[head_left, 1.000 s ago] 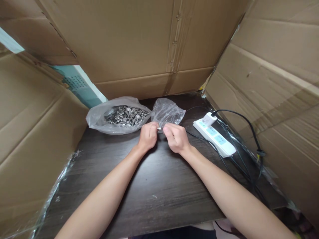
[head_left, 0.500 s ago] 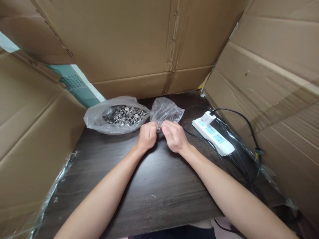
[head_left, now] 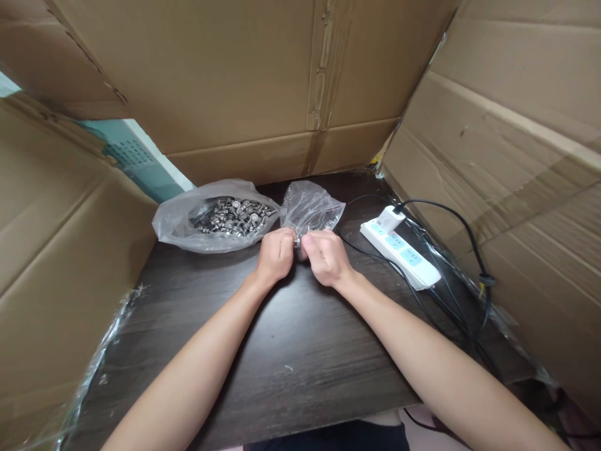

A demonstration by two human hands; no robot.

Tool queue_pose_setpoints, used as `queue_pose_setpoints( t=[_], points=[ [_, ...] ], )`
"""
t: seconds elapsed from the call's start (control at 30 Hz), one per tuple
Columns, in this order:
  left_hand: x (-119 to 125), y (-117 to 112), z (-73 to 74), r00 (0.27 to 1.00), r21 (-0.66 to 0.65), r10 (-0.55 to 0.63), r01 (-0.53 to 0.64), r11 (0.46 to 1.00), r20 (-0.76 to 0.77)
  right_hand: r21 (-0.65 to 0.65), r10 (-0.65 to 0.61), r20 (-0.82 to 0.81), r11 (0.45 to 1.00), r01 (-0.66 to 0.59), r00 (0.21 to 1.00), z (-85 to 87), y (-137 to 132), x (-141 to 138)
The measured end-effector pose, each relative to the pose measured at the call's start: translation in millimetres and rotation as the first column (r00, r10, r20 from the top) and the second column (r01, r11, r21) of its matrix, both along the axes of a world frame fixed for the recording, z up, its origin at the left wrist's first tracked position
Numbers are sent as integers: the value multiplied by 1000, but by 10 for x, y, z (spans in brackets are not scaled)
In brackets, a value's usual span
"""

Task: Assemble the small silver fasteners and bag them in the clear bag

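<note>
While our left hand and right hand pinch one tiny metal part together mid-table, just near of the small bag, it could slip and roll off.

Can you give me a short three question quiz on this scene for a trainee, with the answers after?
1. True or false: the left hand and right hand meet over a small metal piece pinched between them.
2. Which bag holds the heap of metal parts? A. the big clear bag on the left. B. the small clear bag behind the hands.
3. Fill in: the white power strip lies to the ____ of the hands on the dark table.

Key: 1 true; 2 A; 3 right.
</note>
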State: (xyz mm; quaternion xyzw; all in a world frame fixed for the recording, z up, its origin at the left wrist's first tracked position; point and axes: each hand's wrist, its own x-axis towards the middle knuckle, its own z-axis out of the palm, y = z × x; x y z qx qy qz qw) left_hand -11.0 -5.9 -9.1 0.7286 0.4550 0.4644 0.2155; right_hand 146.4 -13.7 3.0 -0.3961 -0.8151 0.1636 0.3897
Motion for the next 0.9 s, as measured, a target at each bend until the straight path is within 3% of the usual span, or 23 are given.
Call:
queue_pose_setpoints(
  t=[0.1, 0.27, 0.43, 0.7, 0.9],
  points=[
    [1, -1, -5, 1000, 8, -6, 6, 1000, -2, 61, -53, -92, 996, 58, 994, 18, -4, 0],
    [6, -7, 5, 1000, 3, -15, 15, 1000, -16, 78, 0, 59, 997, -4, 998, 7, -6, 6],
    [-2, -11, 1, 1000, -12, 2, -2, 1000, -28, 87, -90, -14, 992, 91, 996, 3, -11, 1],
    [10, -22, 19, 1000, -44, -14, 15, 999, 24, 84, -21, 67, 996, 15, 998, -37, 31, -34],
    [25, -21, 36, 991, -203, 37, -11, 979, 126, 63, -112, -27, 992, 113, 993, -71, 62, -24]
  ],
)
